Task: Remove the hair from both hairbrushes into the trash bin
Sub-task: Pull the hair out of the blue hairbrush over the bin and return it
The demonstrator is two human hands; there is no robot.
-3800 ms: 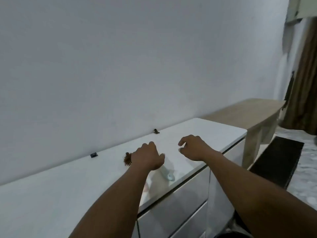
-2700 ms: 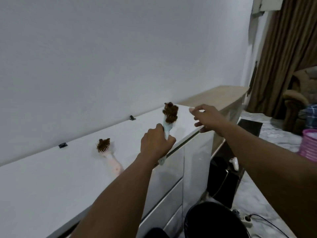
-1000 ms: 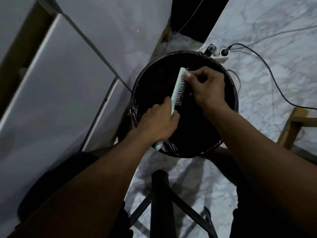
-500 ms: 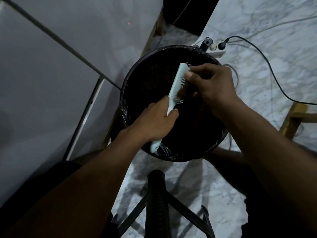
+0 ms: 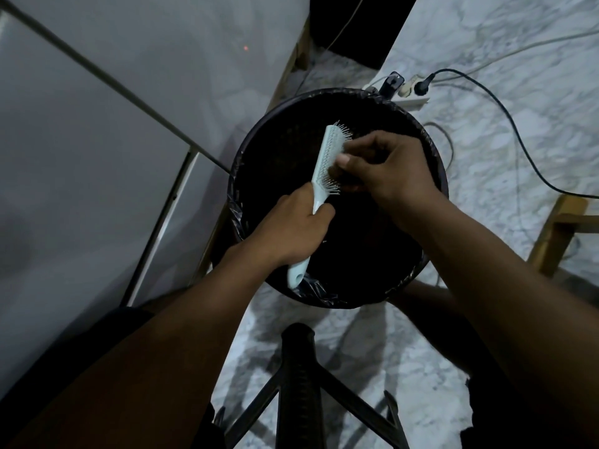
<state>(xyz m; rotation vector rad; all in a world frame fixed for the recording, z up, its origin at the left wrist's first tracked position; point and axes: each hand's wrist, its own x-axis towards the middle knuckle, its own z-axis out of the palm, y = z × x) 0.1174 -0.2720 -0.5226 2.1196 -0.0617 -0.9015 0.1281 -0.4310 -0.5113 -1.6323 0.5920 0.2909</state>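
Over the open mouth of the trash bin [image 5: 252, 163], left hand [image 5: 291, 231] wrapped closed around the handle of a pale blue hairbrush [image 5: 327, 157], head angled up and away, bristles facing right. Right hand [image 5: 389, 171] curled partly shut against the bristle face, thumb pressed near the pad's edge, fingers hooked down into the pins; a dark brownish tuft of hair [image 5: 334, 174] just visible under the thumb, seemingly pinched between thumb and fingers, though too dim to be sure how much is caught. Upper bristles near the tip looking bare.

Step in hand, by judgement: stripping hair off the first brush, with the second brush out of sight and presumably yet to be done. Next move likely calling for a steady pull away from the pad, left hand bracing the handle, then a release well inside the rim so the clump falls into the black liner rather than onto the marble floor [image 5: 486, 157]. Loose strands apt to cling to fingers, so a rub or shake over the bin probably needed.

Beyond the bin: a power strip [image 5: 410, 94] and cable at the far rim, white cabinet fronts [image 5: 97, 157] to the left, a black stand [image 5: 299, 367] below.
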